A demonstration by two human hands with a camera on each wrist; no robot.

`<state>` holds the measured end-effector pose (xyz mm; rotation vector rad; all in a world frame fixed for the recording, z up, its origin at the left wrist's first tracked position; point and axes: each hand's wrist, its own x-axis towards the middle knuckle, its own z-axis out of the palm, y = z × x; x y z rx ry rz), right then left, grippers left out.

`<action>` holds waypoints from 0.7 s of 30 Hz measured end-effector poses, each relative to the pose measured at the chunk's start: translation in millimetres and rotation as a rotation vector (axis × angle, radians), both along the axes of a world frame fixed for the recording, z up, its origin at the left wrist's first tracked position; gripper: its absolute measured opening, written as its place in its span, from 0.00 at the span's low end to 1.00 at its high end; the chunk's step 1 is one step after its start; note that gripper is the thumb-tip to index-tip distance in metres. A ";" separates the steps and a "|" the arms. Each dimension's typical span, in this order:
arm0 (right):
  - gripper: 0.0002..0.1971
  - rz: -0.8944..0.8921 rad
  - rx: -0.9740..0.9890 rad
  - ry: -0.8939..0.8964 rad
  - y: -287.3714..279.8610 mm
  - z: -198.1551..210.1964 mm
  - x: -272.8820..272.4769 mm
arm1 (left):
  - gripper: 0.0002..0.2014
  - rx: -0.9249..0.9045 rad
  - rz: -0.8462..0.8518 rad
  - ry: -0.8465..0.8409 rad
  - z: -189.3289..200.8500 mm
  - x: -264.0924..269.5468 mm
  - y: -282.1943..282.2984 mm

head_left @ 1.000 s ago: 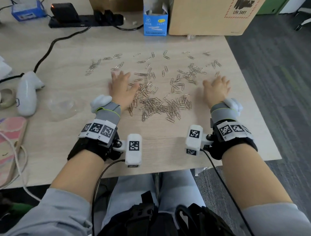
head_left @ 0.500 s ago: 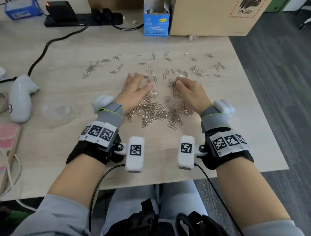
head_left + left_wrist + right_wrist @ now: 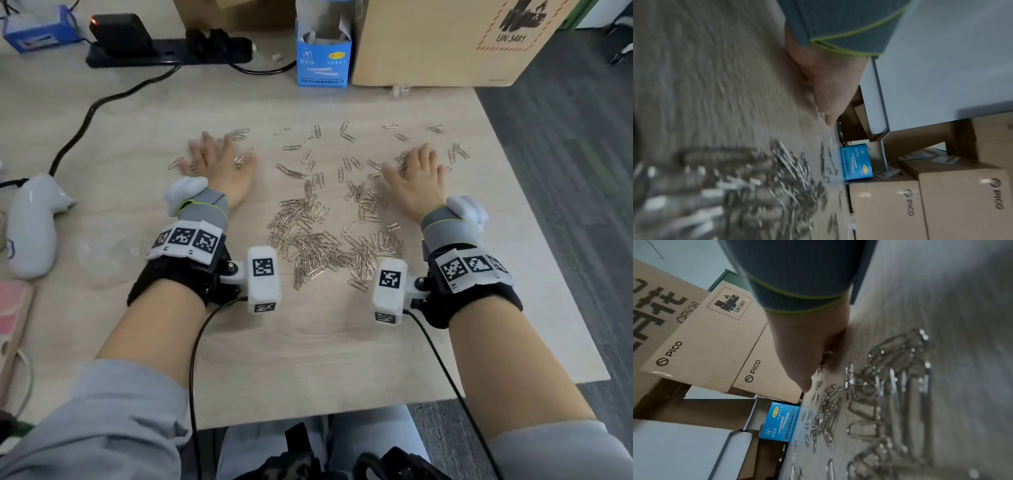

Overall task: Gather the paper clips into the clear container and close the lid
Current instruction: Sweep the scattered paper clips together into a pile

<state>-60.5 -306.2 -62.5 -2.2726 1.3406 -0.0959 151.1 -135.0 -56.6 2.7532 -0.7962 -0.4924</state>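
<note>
Both hands have swung back out from the middle. Left hand [image 3: 219, 168] lies flat, fingers spread, over stray clips; right hand [image 3: 416, 180] likewise at the right. Clips [image 3: 329, 246] sit heaped between the wrists on the table [image 3: 308, 359]. Clear container [image 3: 109, 253] stands left.

Bare table [image 3: 342, 342] near — blue carton [image 3: 322, 51], cardboard box [image 3: 445, 41] wall the far edge.

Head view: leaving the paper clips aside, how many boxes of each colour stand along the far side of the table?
Blue boxes: 2
Brown cardboard boxes: 2
Total: 4
</note>
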 end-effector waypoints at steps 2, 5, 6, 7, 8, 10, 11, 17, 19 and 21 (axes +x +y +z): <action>0.33 0.096 0.037 0.019 4.0 2.0 1.1 | 0.30 -0.012 -0.094 0.043 0.4 -10.5 -8.1; 0.32 0.201 0.104 -0.007 10.5 7.5 1.6 | 0.29 -0.053 -0.221 0.100 -0.7 -31.4 -19.4; 0.31 0.220 0.133 -0.042 11.4 9.4 2.1 | 0.29 -0.070 -0.258 0.121 -1.0 -38.8 -21.7; 0.30 0.226 0.164 -0.099 12.1 12.3 2.5 | 0.29 -0.093 -0.290 0.147 -1.4 -45.3 -23.6; 0.28 0.202 0.192 -0.184 12.1 15.4 3.2 | 0.28 -0.129 -0.317 0.186 0.3 -50.9 -24.8; 0.23 0.083 0.210 -0.388 9.4 18.8 4.3 | 0.27 -0.268 -0.335 0.305 6.1 -57.5 -27.1; 0.23 0.017 0.177 -0.460 5.7 19.2 4.0 | 0.26 -0.360 -0.307 0.356 9.4 -57.4 -27.9; 0.32 -0.237 -0.068 -0.168 -34.4 6.0 -1.9 | 0.29 -0.327 0.105 -0.050 11.2 -9.6 -17.7; 0.36 -0.239 -0.007 -0.116 -36.8 1.2 -1.8 | 0.33 -0.198 0.247 -0.059 4.9 1.1 -5.1; 0.37 -0.159 0.000 -0.075 -32.1 -1.6 -0.4 | 0.36 -0.091 0.289 -0.025 -0.4 1.3 2.1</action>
